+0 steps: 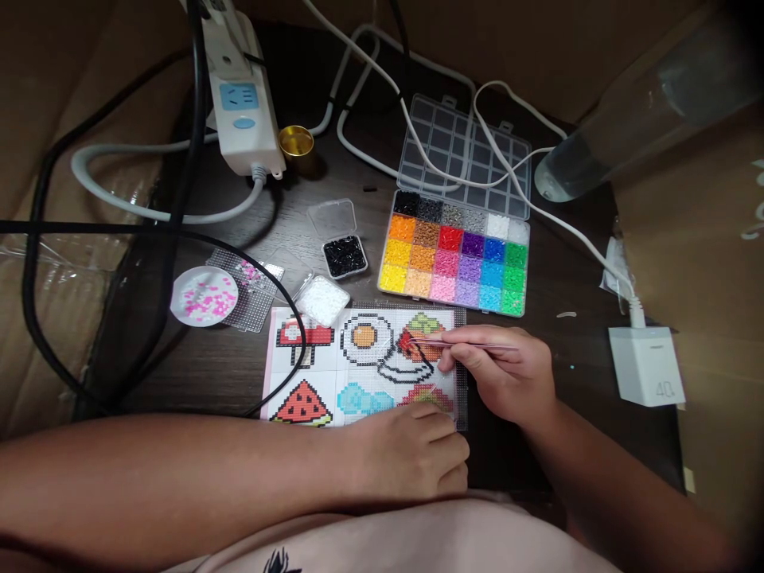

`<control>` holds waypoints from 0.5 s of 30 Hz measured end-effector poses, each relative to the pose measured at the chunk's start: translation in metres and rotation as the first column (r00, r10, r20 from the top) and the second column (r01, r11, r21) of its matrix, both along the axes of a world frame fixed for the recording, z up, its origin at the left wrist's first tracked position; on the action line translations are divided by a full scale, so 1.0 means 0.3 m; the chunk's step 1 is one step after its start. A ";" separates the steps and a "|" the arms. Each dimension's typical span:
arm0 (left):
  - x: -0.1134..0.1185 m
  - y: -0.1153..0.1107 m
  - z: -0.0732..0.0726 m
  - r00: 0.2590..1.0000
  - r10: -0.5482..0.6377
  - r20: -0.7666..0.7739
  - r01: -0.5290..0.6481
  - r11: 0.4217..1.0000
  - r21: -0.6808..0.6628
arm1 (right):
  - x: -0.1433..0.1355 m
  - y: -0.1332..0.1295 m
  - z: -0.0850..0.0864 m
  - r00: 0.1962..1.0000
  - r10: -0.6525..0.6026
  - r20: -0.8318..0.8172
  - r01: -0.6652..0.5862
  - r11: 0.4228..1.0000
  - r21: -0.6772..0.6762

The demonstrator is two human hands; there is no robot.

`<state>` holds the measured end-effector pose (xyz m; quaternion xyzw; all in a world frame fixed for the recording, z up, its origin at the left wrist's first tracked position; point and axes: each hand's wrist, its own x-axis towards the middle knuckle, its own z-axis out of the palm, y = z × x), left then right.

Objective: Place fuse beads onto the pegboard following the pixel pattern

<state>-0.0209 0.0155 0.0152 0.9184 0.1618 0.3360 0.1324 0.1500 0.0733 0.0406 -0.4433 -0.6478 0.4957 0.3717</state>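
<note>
the right hand (510, 378) comes in from the side, its wrist bent, and pinches the tweezers (477, 344) between thumb and fingers. their tips point across to the red beads (407, 342) on the pegboard (461, 398), which lies over the picture sheet (323, 382). the left hand (418, 454) lies back upward on the sheet's near edge, with fingers curled; i cannot tell if it grasps something. beyond the sheet are the white bead box (322, 299), the black bead box (344, 256) and the open colour case (457, 263).
</note>
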 end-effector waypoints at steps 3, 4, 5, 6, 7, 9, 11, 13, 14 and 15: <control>-0.001 -0.001 0.000 1.000 0.005 -0.002 -0.005 1.000 0.002 | 0.002 0.003 -0.001 1.000 0.006 0.018 -0.006 1.000 0.010; -0.001 -0.002 0.000 1.000 0.005 -0.004 -0.005 1.000 0.003 | 0.002 0.003 -0.001 1.000 0.009 0.024 -0.009 1.000 0.007; -0.002 -0.002 0.000 1.000 0.004 -0.006 -0.004 1.000 0.003 | 0.003 0.002 -0.001 1.000 0.009 0.026 -0.009 1.000 0.002; -0.001 -0.002 0.000 1.000 0.005 -0.006 -0.005 1.000 0.002 | 0.004 0.001 -0.001 1.000 0.008 0.025 -0.008 1.000 -0.005; -0.001 -0.002 0.000 1.000 0.005 -0.005 -0.005 1.000 0.002 | 0.005 0.000 0.000 1.000 0.005 0.024 -0.005 1.000 -0.010; 0.001 -0.002 -0.001 1.000 0.006 0.000 -0.006 1.000 0.003 | 0.007 -0.003 0.001 0.999 -0.006 0.031 0.007 1.000 -0.017; 0.002 -0.002 -0.002 1.000 0.005 0.009 -0.005 1.000 0.005 | 0.008 -0.005 0.002 0.999 -0.016 0.046 0.017 1.000 -0.021; 0.002 -0.001 -0.002 1.000 0.002 0.013 -0.002 1.000 0.007 | 0.008 -0.006 0.003 0.998 -0.027 0.048 0.029 0.999 -0.030; 0.002 -0.001 -0.001 1.000 0.001 0.013 -0.001 1.000 0.006 | 0.009 -0.007 0.004 0.999 -0.033 0.044 0.035 0.999 -0.037; 0.001 -0.001 0.000 1.000 0.000 0.011 0.000 1.000 0.005 | 0.009 -0.009 0.003 0.999 -0.039 0.035 0.041 0.998 -0.044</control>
